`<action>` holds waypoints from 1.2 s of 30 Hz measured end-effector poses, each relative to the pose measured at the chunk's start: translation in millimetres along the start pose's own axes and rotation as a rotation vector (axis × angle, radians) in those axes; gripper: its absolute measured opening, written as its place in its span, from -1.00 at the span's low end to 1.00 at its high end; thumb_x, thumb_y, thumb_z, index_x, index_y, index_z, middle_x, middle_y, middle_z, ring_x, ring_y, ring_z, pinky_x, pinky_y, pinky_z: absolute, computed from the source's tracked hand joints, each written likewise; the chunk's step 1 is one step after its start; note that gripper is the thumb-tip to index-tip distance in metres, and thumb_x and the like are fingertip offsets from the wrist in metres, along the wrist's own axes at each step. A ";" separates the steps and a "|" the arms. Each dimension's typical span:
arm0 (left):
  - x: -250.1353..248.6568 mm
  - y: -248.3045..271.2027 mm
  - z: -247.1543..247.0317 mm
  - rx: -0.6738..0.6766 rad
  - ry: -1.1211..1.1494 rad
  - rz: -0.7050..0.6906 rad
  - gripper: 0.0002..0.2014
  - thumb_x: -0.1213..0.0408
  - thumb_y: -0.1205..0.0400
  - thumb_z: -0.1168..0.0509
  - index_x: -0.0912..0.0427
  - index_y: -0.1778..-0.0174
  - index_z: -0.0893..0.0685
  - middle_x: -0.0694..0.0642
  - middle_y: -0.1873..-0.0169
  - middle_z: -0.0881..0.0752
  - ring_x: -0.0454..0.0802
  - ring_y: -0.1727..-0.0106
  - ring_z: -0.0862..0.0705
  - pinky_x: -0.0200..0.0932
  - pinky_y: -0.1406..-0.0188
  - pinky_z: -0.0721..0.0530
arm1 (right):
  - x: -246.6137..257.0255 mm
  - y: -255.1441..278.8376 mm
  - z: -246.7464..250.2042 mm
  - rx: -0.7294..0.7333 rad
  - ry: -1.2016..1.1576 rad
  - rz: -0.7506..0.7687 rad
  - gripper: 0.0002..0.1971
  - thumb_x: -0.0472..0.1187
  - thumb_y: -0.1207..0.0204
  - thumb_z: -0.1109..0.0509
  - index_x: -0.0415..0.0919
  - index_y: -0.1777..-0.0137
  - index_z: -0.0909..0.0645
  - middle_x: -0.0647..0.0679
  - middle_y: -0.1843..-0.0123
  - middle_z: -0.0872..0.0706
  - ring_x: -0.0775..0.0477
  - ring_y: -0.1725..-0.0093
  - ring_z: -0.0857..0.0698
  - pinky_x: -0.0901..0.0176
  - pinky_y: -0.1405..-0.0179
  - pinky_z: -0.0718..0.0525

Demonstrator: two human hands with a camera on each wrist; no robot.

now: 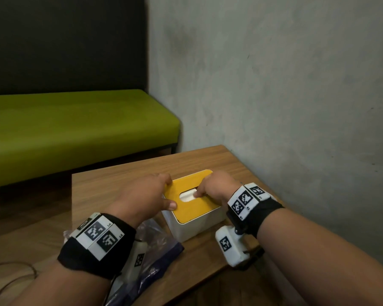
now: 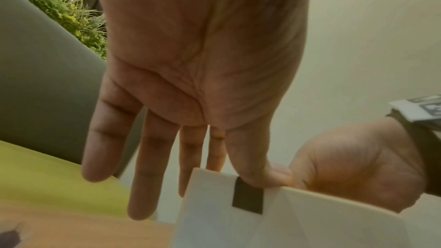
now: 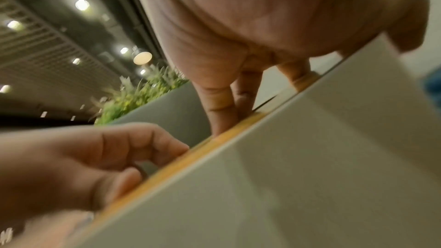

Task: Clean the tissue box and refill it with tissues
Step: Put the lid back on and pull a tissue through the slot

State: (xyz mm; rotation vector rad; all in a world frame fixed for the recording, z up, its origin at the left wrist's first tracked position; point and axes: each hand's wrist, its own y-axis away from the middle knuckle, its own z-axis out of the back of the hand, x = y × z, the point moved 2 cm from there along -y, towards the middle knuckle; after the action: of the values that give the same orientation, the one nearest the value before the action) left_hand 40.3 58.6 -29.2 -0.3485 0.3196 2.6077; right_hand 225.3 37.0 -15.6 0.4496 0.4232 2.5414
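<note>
A white tissue box [image 1: 195,226] with a yellow lid [image 1: 192,209] stands on the wooden table [image 1: 219,157]. White tissue shows in the lid's slot [image 1: 186,197]. My left hand [image 1: 167,191] holds the lid's left edge, thumb on top near the front and fingers at the far corner. My right hand [image 1: 202,185] grips the lid's far right side with its thumb in the slot. The left wrist view shows the left hand [image 2: 229,157] with its thumb on the box [image 2: 286,223] rim. In the right wrist view the right hand's fingers [image 3: 222,116] touch the yellow lid [image 3: 190,159].
A crumpled clear and blue plastic bag [image 1: 161,250] lies on the table under my left wrist. A grey wall [image 1: 274,85] runs close along the table's right side. A green bench [image 1: 75,129] stands beyond the far edge.
</note>
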 end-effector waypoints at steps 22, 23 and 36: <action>-16.3 -4.1 -4.3 -0.088 -0.009 -0.360 -0.47 0.20 -0.66 -0.38 -0.43 -0.48 -0.56 -0.20 -0.59 -0.42 -0.09 -0.63 -0.37 0.22 -0.54 -0.38 | -54.7 14.5 -18.5 -0.091 -0.331 0.704 -0.86 -0.20 -0.43 -0.58 0.06 0.20 -0.70 -0.03 0.08 -0.73 0.12 -0.01 -0.62 0.27 0.01 -0.58; -19.6 -3.5 -5.7 -0.111 -0.022 -0.361 -0.54 0.15 -0.67 -0.34 -0.44 -0.44 -0.60 -0.22 -0.53 -0.45 -0.09 -0.60 -0.39 0.20 -0.50 -0.35 | -54.6 15.1 -17.6 -0.071 -0.337 0.716 -0.88 -0.22 -0.42 -0.58 0.02 0.19 -0.72 0.03 0.10 -0.75 0.17 -0.01 -0.61 0.28 -0.02 -0.57; -39.4 -7.6 -12.7 -0.304 -0.085 -0.354 -0.78 -0.17 -0.49 -0.52 -0.25 0.01 -0.78 -0.24 -0.13 -0.56 -0.08 -0.30 -0.50 -0.02 -0.07 -0.25 | -56.6 11.0 -16.1 0.034 -0.692 0.659 -0.75 -0.41 -0.38 -0.61 -0.09 0.05 -0.74 -0.11 0.18 -0.84 0.03 0.15 -0.76 0.04 -0.03 -0.73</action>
State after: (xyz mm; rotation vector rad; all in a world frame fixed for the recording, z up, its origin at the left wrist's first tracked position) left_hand 79.9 44.3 -30.5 -0.3580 -0.1592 2.3086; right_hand 260.0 -5.9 -38.9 1.6311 0.0468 2.7252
